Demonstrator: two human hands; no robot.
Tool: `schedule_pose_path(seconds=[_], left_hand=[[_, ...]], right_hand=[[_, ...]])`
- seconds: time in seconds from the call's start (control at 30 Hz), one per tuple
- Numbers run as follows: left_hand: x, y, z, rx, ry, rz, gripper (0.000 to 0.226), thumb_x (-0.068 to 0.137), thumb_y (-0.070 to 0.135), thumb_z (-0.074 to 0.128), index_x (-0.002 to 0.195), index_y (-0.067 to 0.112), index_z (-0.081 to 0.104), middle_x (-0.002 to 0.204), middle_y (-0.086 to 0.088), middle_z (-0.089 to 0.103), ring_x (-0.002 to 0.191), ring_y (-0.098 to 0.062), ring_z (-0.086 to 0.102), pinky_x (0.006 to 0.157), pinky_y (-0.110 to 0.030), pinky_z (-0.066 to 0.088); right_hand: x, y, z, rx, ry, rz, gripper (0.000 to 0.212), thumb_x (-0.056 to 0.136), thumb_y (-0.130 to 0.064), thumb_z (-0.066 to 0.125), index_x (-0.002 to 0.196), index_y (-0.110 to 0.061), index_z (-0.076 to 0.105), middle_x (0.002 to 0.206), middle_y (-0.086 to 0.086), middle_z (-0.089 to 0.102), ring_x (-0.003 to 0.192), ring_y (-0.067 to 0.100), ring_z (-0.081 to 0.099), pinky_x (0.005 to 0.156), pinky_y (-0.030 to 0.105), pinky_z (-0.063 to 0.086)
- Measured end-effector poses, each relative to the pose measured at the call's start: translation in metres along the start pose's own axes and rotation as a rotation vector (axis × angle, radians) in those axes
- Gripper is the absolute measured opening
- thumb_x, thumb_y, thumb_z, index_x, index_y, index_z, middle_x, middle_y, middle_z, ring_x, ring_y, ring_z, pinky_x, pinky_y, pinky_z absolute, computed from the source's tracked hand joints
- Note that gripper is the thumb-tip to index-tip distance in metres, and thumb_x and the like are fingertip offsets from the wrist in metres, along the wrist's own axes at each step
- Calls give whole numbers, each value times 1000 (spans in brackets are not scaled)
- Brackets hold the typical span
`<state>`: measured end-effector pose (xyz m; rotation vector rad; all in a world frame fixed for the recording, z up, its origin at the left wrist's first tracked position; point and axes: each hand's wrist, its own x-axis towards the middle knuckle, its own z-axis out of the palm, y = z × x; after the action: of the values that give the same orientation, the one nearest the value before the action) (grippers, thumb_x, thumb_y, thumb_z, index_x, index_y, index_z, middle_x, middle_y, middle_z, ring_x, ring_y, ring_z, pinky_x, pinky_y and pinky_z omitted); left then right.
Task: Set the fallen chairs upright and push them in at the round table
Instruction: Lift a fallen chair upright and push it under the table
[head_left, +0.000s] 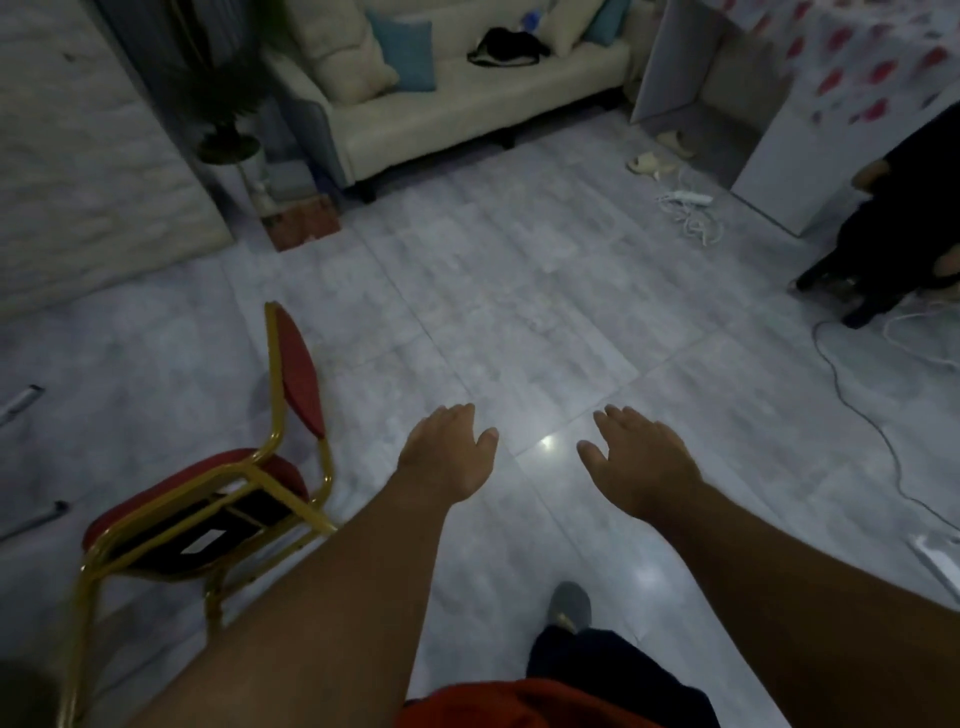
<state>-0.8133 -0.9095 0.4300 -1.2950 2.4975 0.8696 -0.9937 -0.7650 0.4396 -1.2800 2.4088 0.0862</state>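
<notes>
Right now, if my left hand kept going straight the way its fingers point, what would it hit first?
Probably nothing close. The left hand is open and empty, fingers pointing forward over bare floor tiles. The red chair lies off to its left, outside that line. Farther on stands the cream sofa, though depth is unclear.

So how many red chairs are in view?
1. The chair lies tipped over on the floor at lower left, beside the left forearm. Others may be out of frame.

cream sofa (467, 98) | teal cushion (408, 49) | power strip (688, 198) | slippers (657, 156)
</notes>
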Motion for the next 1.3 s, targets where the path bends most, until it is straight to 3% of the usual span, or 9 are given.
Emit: schedule_pose_path(seconds=[0.17,0.37,0.57,0.8,0.93,1.07,1.17,1.3], left_hand=[[89,-1,-30,-88,24,-174,65,106,49,32,159,11,22,167,-10,23,155,-26,18,127,-36,12],[164,-18,-76,-230,129,-342,66,106,48,33,160,12,21,168,-7,20,156,-24,15,127,-36,10],[233,-97,-120,-321,193,-492,65,106,47,35,158,11,24,166,-10,25,154,-26,20,127,-39,15],[300,-207,-182,-379,308,-675,53,102,44,44,138,7,49,141,-16,55,134,-35,48,114,-43,36],[327,-244,-209,-436,338,-758,55,101,46,44,142,9,48,146,-14,54,135,-34,48,115,-45,37],[358,-276,-218,-514,332,-903,56,100,46,45,145,11,46,144,-13,55,133,-33,50,115,-42,38],[383,-304,-221,-607,371,-1027,58,96,52,41,139,14,49,134,-12,60,123,-32,56,107,-43,45],[403,-324,-250,-736,426,-1181,56,99,51,37,138,13,51,139,-12,58,129,-32,52,110,-42,40]], right_hand=[[123,-2,-37,-77,-68,-161,65,103,-50,27,158,-17,20,167,2,16,155,19,11,125,43,9],[251,-53,-81,-183,-115,-415,64,103,-50,28,158,-17,22,167,3,17,155,19,12,125,43,10],[366,-159,-106,-262,-121,-593,64,103,-50,27,158,-16,22,167,4,18,154,20,13,124,42,10],[468,-294,-128,-357,-167,-741,63,103,-49,30,157,-17,25,166,5,22,153,21,19,123,42,15],[520,-359,-130,-364,-191,-825,61,103,-49,33,155,-17,30,163,5,30,150,23,27,122,41,20],[581,-418,-113,-442,-314,-894,64,102,-52,31,157,-19,25,165,4,23,152,22,21,124,42,15],[630,-471,-100,-547,-377,-1004,66,103,-52,30,158,-19,21,167,5,19,153,22,17,125,42,11],[665,-542,-103,-626,-427,-1182,66,102,-52,30,158,-18,22,166,6,20,153,23,18,125,42,13]])
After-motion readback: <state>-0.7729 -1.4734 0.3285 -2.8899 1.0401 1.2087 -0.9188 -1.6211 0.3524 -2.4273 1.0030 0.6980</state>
